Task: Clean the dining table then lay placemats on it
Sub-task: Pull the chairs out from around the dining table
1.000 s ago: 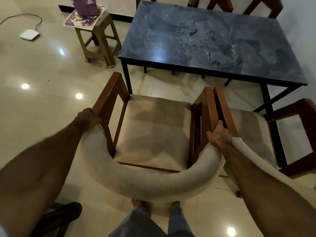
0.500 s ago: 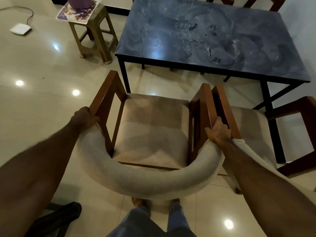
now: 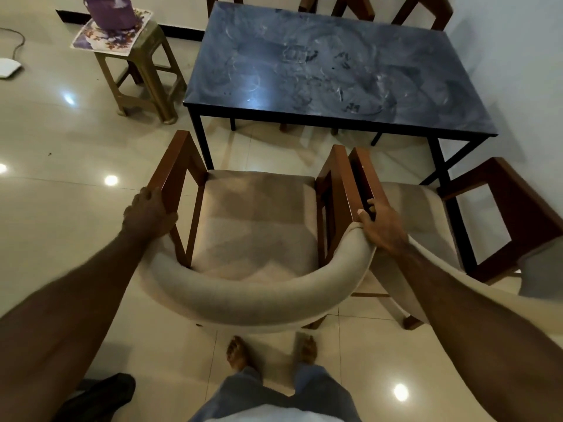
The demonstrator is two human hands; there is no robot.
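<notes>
From the head view, the dark blue-grey stone tabletop (image 3: 335,74) on its black metal frame is showing pale smears, swirls and dark specks across most of its surface, so the cleaning looks not yet done. No placemat is lying on it. By my judgement the task is sitting at its very start: both wiping and laying are left.

The left hand (image 3: 149,213) is gripping the rear end of the left brown wooden armrest of the beige upholstered armchair (image 3: 256,226), fingers curled round the wood. The right hand (image 3: 380,226) is holding the spot where the right armrest meets the padded curved backrest, thumb over the padding and fingers wrapped beside the wood. This chair is standing near the tabletop's near long edge, by its left corner, apart from it. A 2nd matching beige armchair (image 3: 426,214) is standing just beside it on the right, armrests almost touching.

Beyond the tabletop's left short edge, an olive-brown plastic stool (image 3: 143,83) is carrying a flat floral-printed mat (image 3: 112,41), probably the placemats to be laid. On it is sitting a purple round container (image 3: 111,10), cut off by the frame; I cannot tell what it is holding.
</notes>
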